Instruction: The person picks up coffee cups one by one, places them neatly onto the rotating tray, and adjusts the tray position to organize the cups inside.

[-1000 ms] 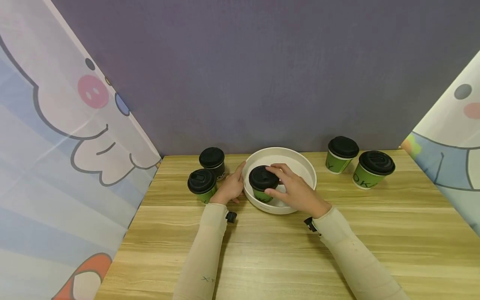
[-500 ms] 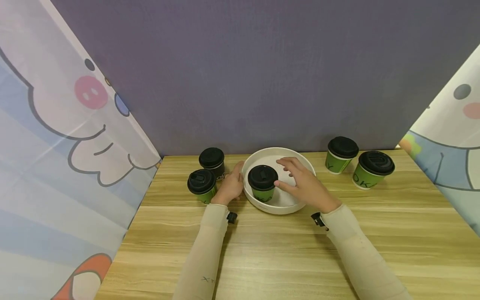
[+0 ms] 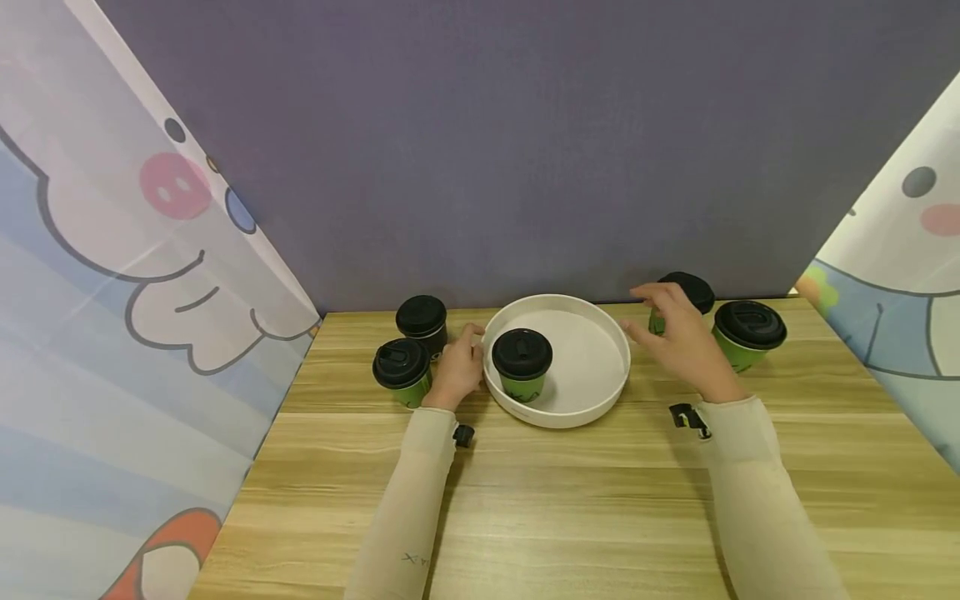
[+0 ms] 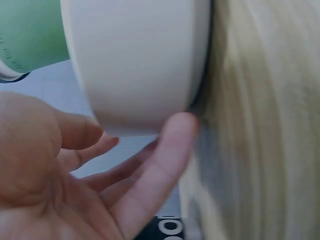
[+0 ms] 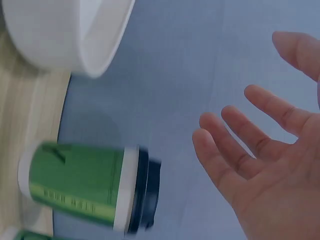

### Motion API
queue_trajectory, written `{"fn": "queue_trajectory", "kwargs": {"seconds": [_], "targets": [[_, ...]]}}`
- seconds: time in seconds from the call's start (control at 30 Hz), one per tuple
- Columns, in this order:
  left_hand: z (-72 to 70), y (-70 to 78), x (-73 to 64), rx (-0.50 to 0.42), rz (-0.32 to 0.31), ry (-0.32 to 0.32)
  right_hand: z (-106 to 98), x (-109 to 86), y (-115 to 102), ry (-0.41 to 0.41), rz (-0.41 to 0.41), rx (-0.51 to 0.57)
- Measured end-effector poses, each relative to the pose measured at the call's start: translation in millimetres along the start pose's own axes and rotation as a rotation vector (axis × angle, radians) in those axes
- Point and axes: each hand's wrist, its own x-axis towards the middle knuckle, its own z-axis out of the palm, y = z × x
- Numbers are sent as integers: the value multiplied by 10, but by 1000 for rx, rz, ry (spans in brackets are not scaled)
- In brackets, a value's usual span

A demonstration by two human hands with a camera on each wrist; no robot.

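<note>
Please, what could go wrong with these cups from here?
The right hand might knock the rear right cup, which it partly hides in the head view, into the front right cup beside it. The left hand, at the edge of the white tray, might shift it and unsettle the cup inside.

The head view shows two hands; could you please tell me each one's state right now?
Left hand: open, at the edge of the white tray.
Right hand: open, holding nothing, near a green cup.
</note>
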Motion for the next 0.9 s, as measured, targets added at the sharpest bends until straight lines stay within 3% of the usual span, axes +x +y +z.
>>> {"fn": "queue_trajectory", "kwargs": {"seconds": [0.27, 0.43, 0.77, 0.9], "targets": [[-127, 86, -31, 37, -29, -197, -317, -92, 277, 113, 117, -37], [-187, 115, -57, -15, -63, -263, -489, -168, 472, 163, 189, -32], [-307, 142, -122, -46, -34, -362, -650, -294, 766, 123, 359, -27], [-317, 136, -131, -88, -21, -422, -667, -334, 842, 108, 383, -28]]}}
